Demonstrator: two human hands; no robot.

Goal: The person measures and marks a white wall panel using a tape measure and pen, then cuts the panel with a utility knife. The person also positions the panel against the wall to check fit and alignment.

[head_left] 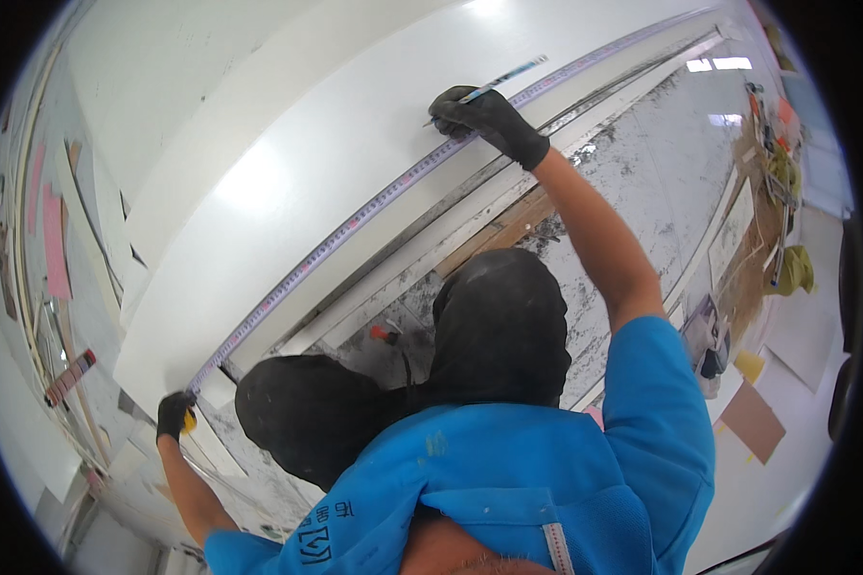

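A long tape measure blade (355,222) lies stretched across a large white board (307,144), close to its near edge. At the lower left my left hand (172,414), in a black glove, is closed around the yellow tape measure (190,421) at the end of the blade. My right hand (484,117), gloved as well, grips a blue and white pencil (510,77) just above the blade. The pencil's tip points left, down at the board; whether it touches the surface I cannot tell.
Beneath the board run long white strips and a wooden piece (499,230). A red-and-black object (384,334) lies between my knees. To the left are a red tube (70,378) and pink sheets (56,244). Tools and a yellow-green cloth (793,271) clutter the right, near a brown square (753,423).
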